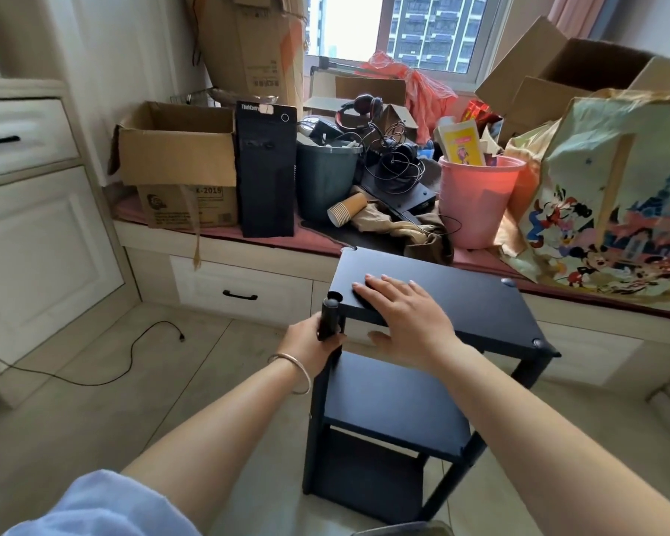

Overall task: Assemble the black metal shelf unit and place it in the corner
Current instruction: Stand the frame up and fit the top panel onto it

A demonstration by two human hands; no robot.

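From the head view: the black metal shelf unit (pixel 399 396) stands upright on the tiled floor (pixel 93 412), just in front of the cluttered window seat (pixel 248 245). Left hand (pixel 312 348) wraps its fingers around the near-left corner post (pixel 330 319), just under the top shelf (pixel 441 299). Right hand (pixel 407 317) lies flat, fingers spread straight, pressing on that top shelf.

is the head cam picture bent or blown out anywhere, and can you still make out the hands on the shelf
Head view: wide-angle bending curves the cabinet at the left edge; the window is overexposed, the sky pure white. The room is evenly daylit and both hands look sharp: the left hand grips a black post, the right hand lies flat on the top shelf.
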